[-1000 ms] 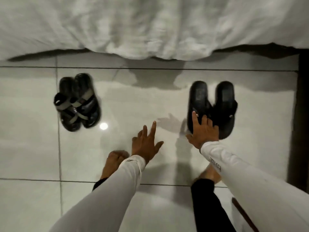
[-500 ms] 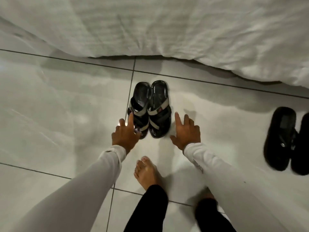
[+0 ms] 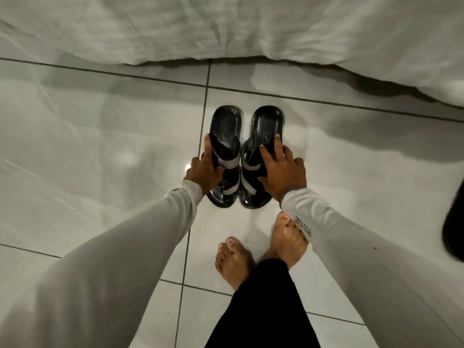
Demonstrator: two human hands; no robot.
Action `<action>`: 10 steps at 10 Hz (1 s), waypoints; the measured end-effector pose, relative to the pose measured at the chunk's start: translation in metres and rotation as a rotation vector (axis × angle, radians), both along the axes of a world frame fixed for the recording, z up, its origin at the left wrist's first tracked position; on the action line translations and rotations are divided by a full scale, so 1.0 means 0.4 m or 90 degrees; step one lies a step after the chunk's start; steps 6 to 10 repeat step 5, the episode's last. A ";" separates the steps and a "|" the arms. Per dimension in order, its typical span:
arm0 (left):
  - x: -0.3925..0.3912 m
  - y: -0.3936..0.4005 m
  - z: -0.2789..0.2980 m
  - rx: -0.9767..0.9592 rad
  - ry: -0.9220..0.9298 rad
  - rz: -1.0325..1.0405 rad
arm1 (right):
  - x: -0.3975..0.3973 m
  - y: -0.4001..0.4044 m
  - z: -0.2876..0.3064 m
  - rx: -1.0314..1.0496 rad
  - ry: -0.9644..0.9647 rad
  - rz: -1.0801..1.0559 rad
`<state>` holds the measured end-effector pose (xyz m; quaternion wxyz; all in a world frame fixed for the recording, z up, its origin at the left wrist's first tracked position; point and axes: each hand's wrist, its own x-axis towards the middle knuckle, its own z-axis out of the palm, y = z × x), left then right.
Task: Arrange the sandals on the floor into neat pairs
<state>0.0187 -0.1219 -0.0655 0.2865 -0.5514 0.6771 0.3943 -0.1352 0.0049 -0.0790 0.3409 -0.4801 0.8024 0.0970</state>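
Now mid-alignment on floor tiles (image 3: 120, 151) below bedsheet (image 3: 226, 28): gripping left sandal (image 3: 223, 126) with left hand (image 3: 203, 173), pressing flat on right sandal (image 3: 266, 121) with right hand (image 3: 285, 173). Next, likely: level toes, close gap, release.

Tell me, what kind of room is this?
Probably a bedroom. A rumpled white bedsheet hangs over a shiny tiled floor, sandals lie just beside it, and the person's feet are bare.

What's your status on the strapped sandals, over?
Left hand grips left sandal. Right hand presses right sandal. Pair side by side on floor. Nothing blocking.
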 end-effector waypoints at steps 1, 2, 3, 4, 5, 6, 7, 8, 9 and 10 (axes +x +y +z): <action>-0.019 -0.019 0.005 -0.006 -0.004 -0.025 | -0.010 -0.002 0.003 -0.004 -0.006 -0.012; -0.038 -0.029 0.004 -0.007 0.005 -0.043 | -0.008 -0.012 0.001 -0.008 -0.011 -0.033; -0.052 -0.030 0.012 -0.012 0.001 -0.048 | -0.013 -0.023 0.009 0.003 -0.018 -0.047; -0.049 -0.017 0.017 -0.009 0.000 -0.052 | -0.020 -0.025 0.015 0.008 -0.039 -0.050; -0.056 -0.009 0.029 -0.010 -0.005 -0.040 | -0.036 -0.025 0.030 0.000 -0.063 -0.062; -0.056 -0.009 0.029 -0.010 -0.005 -0.040 | -0.036 -0.025 0.030 0.000 -0.063 -0.062; -0.056 -0.009 0.029 -0.010 -0.005 -0.040 | -0.036 -0.025 0.030 0.000 -0.063 -0.062; -0.056 -0.009 0.029 -0.010 -0.005 -0.040 | -0.036 -0.025 0.030 0.000 -0.063 -0.062; -0.056 -0.009 0.029 -0.010 -0.005 -0.040 | -0.036 -0.025 0.030 0.000 -0.063 -0.062; -0.056 -0.009 0.029 -0.010 -0.005 -0.040 | -0.036 -0.025 0.030 0.000 -0.063 -0.062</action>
